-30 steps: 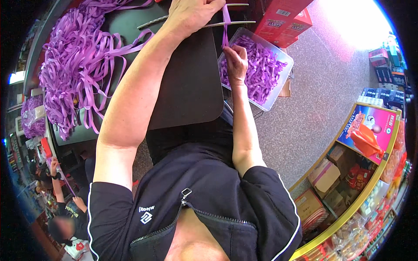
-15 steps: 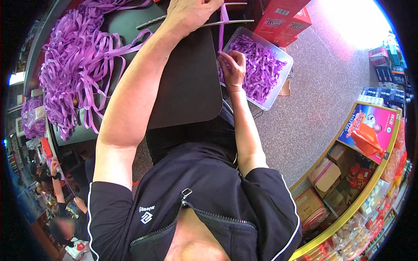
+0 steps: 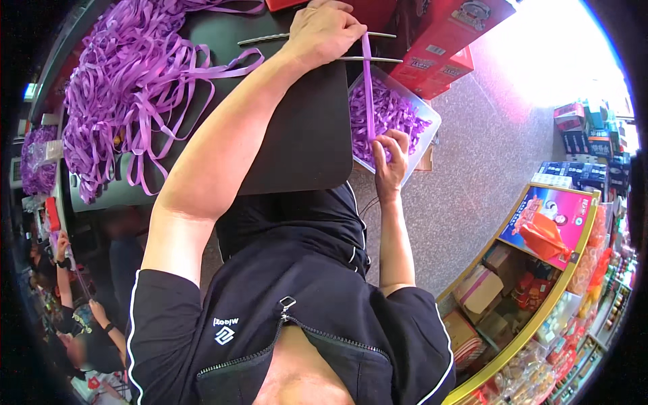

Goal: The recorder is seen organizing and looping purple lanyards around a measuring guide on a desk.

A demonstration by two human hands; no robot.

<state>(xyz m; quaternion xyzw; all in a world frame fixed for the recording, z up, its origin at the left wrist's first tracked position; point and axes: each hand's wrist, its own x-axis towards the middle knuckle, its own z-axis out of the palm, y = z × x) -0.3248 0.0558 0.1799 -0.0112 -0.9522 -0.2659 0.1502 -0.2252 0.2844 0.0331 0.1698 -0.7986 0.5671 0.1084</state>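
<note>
A narrow purple ribbon runs taut between my hands, crossing the nearer of two thin metal rods that jut past the table edge. My left hand is closed at the far end of the ribbon, fingers pinched by the rods. Lower down, my right hand pinches the other end between thumb and fingers, above a clear plastic bin. Short purple ribbon pieces fill that bin. A big tangled heap of long purple ribbon lies on the left of the dark table.
Red boxes stand beyond the bin. Right of me is a gold-edged display counter with cartons inside. At the far left another person holds a purple strip, near a second purple bundle.
My right hand has come nearer to me, and a longer stretch of ribbon shows between my hands. My left hand stays by the rods. The whole view has shifted slightly.
</note>
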